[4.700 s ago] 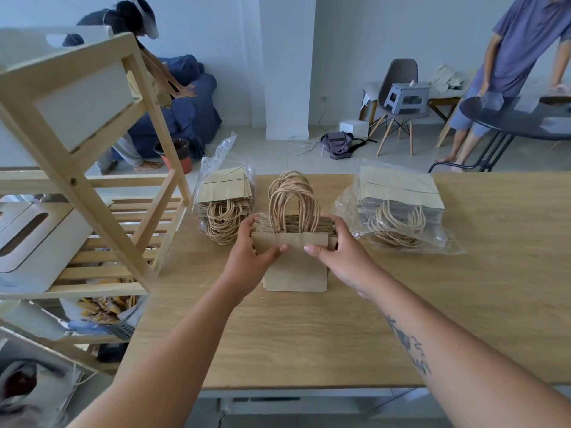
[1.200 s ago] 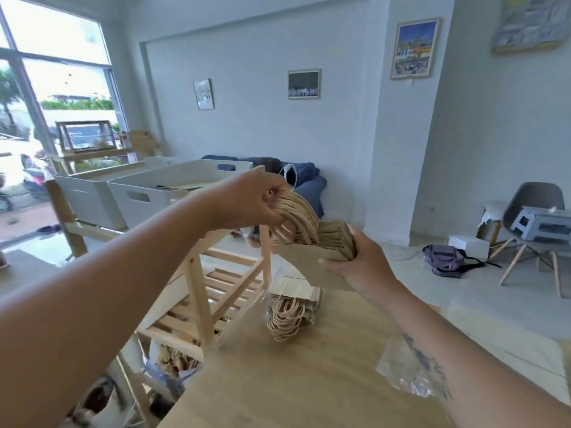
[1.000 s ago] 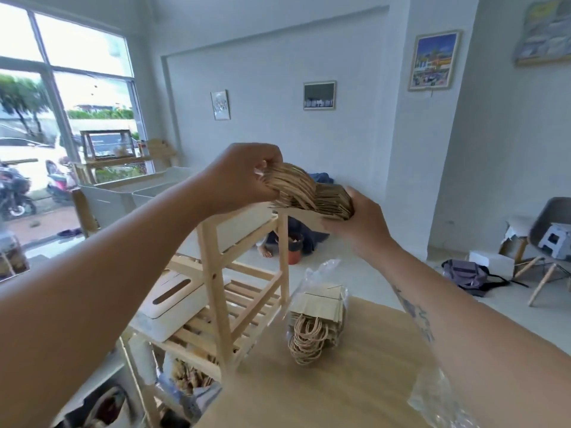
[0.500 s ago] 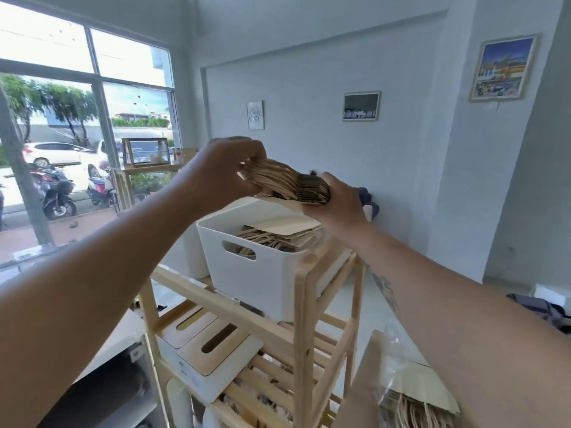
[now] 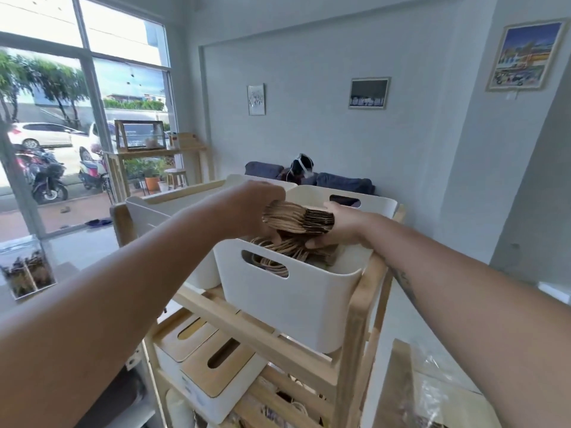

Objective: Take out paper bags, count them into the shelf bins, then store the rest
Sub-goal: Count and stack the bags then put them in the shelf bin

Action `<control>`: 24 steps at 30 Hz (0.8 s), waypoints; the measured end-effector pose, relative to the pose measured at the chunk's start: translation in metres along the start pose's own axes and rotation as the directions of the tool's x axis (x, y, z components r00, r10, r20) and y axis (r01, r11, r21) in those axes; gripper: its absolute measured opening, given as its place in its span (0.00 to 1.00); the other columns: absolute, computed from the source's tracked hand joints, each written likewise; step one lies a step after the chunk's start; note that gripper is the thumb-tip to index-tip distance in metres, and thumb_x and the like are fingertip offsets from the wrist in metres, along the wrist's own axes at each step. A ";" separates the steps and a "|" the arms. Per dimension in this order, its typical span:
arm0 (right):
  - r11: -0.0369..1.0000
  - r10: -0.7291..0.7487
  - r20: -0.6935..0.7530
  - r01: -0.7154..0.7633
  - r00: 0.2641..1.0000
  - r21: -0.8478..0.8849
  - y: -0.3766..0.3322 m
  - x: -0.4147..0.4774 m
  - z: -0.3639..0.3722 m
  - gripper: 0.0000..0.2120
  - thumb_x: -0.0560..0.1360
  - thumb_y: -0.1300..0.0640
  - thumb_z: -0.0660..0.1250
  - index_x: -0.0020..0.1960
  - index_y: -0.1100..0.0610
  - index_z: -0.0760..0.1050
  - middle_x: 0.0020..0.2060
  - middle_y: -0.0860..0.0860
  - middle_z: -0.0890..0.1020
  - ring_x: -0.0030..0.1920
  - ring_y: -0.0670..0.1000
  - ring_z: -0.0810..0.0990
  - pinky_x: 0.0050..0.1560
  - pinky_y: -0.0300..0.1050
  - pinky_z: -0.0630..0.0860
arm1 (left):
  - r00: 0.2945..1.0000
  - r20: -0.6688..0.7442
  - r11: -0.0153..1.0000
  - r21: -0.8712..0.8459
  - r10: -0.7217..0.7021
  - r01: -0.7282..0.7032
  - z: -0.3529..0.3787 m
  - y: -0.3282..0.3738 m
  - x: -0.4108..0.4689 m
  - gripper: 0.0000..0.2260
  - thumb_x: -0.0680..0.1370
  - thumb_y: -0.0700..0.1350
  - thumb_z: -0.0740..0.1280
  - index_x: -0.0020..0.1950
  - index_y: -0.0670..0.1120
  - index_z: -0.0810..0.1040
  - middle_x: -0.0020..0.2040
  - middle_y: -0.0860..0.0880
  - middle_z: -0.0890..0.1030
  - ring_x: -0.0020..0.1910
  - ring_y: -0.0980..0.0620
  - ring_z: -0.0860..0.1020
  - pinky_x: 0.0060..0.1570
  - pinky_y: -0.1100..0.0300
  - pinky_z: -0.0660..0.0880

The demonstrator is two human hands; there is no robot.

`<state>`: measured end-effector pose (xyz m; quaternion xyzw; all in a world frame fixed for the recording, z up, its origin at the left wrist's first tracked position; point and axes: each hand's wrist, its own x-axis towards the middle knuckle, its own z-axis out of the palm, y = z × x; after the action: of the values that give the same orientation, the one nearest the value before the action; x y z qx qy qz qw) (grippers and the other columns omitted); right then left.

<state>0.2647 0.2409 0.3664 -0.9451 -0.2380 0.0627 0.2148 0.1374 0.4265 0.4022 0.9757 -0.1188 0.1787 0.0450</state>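
Kraft paper bags, one bundle, long axis running grip to grip: left grip clasps the handles, right grip the bases (both holding firm); white bin directly beneath.

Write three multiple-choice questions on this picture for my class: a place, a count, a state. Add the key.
1. Where is the bundle of paper bags? A on the floor; B above the front white bin; C on the sofa.
2. How many framed pictures hang on the wall? A one; B five; C three.
3. The front white bin is: A holding bags already; B empty; C upside down.
Key: B, the left hand and right hand hold it there; C, three frames show; A, handles show inside it.
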 end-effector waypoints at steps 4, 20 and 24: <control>0.960 0.022 0.286 -0.100 0.958 0.262 0.004 -0.005 -0.017 0.75 0.46 0.45 0.86 0.78 0.42 0.40 0.78 0.53 0.56 0.73 0.53 0.65 0.73 0.53 0.64 | 0.944 0.282 0.974 -0.091 -0.174 0.207 -0.004 0.000 0.004 0.36 0.65 0.60 0.79 0.66 0.49 0.69 0.60 0.53 0.74 0.56 0.50 0.74 0.49 0.60 0.74; 0.552 0.275 0.184 -0.311 0.944 0.773 -0.015 0.012 -0.004 0.02 0.79 0.64 0.57 0.52 0.62 0.67 0.43 0.60 0.79 0.39 0.56 0.79 0.41 0.48 0.78 | 0.897 0.388 0.977 0.088 -0.213 0.194 0.033 0.016 0.050 0.43 0.70 0.68 0.71 0.79 0.56 0.59 0.77 0.51 0.64 0.73 0.46 0.66 0.70 0.45 0.66; 0.491 0.309 0.158 -0.300 0.938 0.818 -0.003 0.021 -0.004 0.07 0.79 0.60 0.59 0.56 0.61 0.71 0.43 0.58 0.81 0.39 0.54 0.81 0.37 0.45 0.77 | 0.908 0.361 0.975 0.139 -0.211 0.171 0.035 0.021 0.062 0.44 0.67 0.70 0.72 0.78 0.56 0.62 0.73 0.50 0.66 0.68 0.46 0.69 0.65 0.47 0.70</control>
<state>0.2831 0.2521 0.3707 -0.7568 -0.0083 0.1999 0.6223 0.1998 0.3884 0.3930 0.9997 -0.0197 -0.0097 -0.0121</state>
